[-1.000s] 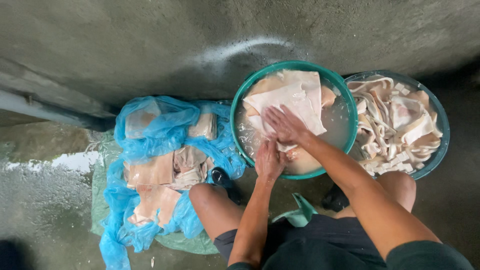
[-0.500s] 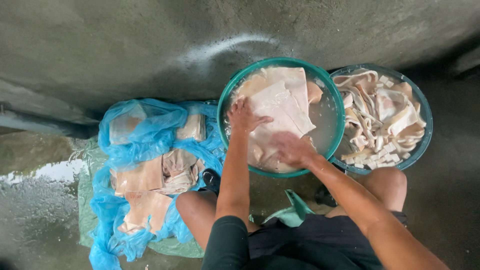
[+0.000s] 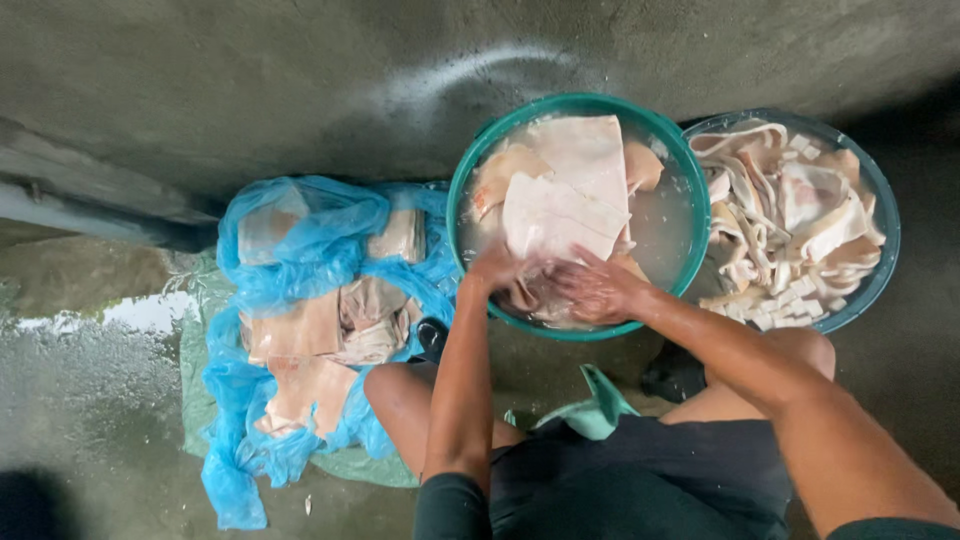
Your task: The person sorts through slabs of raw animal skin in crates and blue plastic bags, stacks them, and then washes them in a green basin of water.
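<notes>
Both hands (image 3: 560,280) in green basin (image 3: 575,105), seemingly gripping.

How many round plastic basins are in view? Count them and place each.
2. The green round plastic basin sits under both hands; the blue round plastic basin touches its right side. None seem hidden.
</notes>
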